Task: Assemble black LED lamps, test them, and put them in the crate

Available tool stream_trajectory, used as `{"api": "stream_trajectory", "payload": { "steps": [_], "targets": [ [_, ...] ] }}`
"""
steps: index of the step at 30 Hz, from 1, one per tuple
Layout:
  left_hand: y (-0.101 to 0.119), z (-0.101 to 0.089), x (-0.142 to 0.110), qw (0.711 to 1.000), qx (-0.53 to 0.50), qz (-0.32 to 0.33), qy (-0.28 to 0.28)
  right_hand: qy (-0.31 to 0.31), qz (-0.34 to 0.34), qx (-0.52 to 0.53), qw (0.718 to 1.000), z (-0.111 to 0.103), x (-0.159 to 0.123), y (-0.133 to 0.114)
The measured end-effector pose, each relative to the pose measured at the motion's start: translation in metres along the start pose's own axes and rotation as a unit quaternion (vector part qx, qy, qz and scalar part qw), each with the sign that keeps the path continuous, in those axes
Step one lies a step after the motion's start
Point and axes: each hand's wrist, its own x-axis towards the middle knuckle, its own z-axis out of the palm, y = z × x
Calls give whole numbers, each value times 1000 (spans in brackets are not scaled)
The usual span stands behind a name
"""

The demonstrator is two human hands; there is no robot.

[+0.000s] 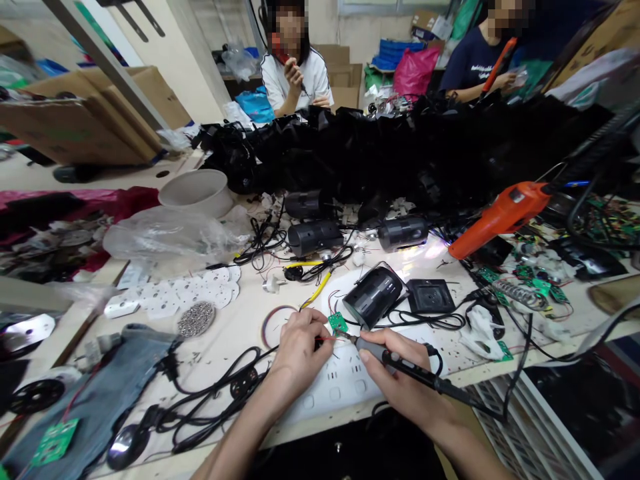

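My right hand [403, 380] is wrapped around a soldering iron [413, 371], whose tip points left. That tip is close to the lower edge of a small green circuit board [338, 323]; I cannot tell whether they touch. Beside the board, my left hand [297, 350] pinches a thin red wire [330, 339]. Under both hands lies a white panel with socket-like slots and buttons [334, 380]. Just beyond the board, a black cylindrical housing [374, 297] lies tilted, with a square black frame [431, 296] to its right.
An orange electric screwdriver [500, 217] hangs at right. Black parts [400, 147] are heaped at the back, with two people beyond. On the left are a dish of screws [197, 319], black cables [215, 393] and a white bowl [195, 191]. Circuit boards [543, 287] clutter the right.
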Motion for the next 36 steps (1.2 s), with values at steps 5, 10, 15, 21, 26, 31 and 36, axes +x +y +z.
{"api": "stream_trajectory", "payload": {
  "steps": [5, 10, 15, 21, 26, 31, 36],
  "targets": [
    [1, -1, 0, 1000, -6, 0, -1, -2, 15, -2, 1000, 1, 0, 0],
    [0, -1, 0, 1000, -9, -3, -7, 14, 13, 19, 1000, 0, 1, -1],
    [0, 0, -1, 1000, -9, -1, -3, 19, 15, 34, 999, 2, 3, -1],
    [1, -3, -4, 1000, -8, 2, -5, 25, 40, 43, 998, -1, 0, 0],
    [-6, -22, -13, 998, 18, 49, -24, 66, 35, 49, 996, -15, -6, 0],
    [-23, -31, -20, 991, 64, 110, -48, 91, 44, 73, 992, -24, -11, 2],
    [-16, -35, -15, 994, 38, 106, 3, 109, 45, 81, 990, -28, -16, 4]
  ]
}}
